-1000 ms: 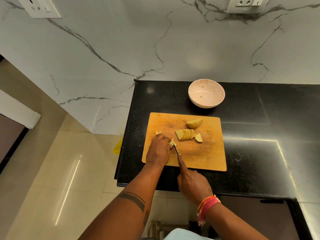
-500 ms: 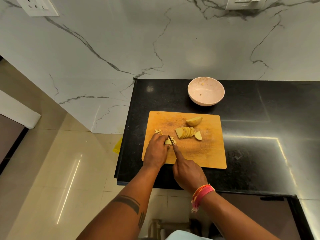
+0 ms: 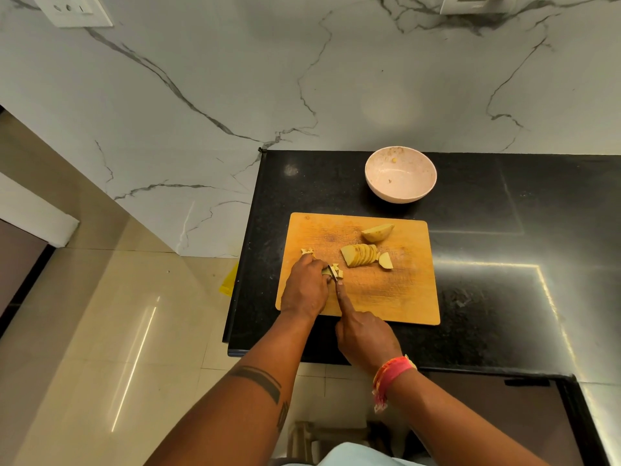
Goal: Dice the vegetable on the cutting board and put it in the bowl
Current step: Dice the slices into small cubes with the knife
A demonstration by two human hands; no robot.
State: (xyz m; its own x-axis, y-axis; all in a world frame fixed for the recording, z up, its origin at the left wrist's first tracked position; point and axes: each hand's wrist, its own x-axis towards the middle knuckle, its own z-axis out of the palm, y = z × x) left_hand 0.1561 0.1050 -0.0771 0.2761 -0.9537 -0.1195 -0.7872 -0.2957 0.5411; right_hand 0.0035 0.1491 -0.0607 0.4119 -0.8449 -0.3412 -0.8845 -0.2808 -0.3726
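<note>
On the tan wooden cutting board (image 3: pixel 396 297), the left hand (image 3: pixel 304 287) pinned a small pale potato piece (image 3: pixel 336 271) for the knife (image 3: pixel 332 272) gripped in the right hand (image 3: pixel 364 334), while the fanned slices (image 3: pixel 361 254) and wedge (image 3: pixel 377 232) waited near the pink bowl (image 3: pixel 400 174).

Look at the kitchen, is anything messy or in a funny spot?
Mostly tidy. One small cut bit lies apart near the cutting board's left edge, away from the sliced potato fan. The pink bowl has smudges and crumbs inside but no dice yet. Something yellow lies on the floor beside the counter; I cannot tell what.
</note>
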